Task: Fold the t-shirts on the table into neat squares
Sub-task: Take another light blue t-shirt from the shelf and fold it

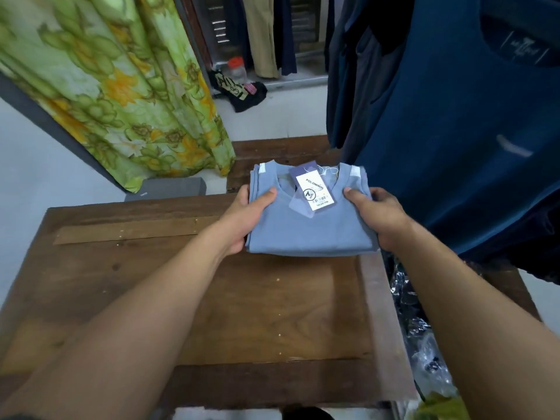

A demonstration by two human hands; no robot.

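Observation:
A light blue t-shirt (306, 230), folded into a compact square, sits at the far right part of the wooden table (212, 298). A white and purple price tag (313, 190) lies on its neckline. My left hand (247, 216) grips the shirt's left edge, thumb on top and fingers underneath. My right hand (378, 215) grips the right edge the same way. Whether the shirt rests on the table or is lifted slightly I cannot tell.
Dark blue shirts (454, 116) hang close on the right, over the table's corner. A green floral curtain (106, 86) hangs at left. A grey block (172, 187) lies behind the table. Plastic-wrapped garments (424, 344) sit to the table's right. Dark clothes (242, 92) lie on the floor beyond.

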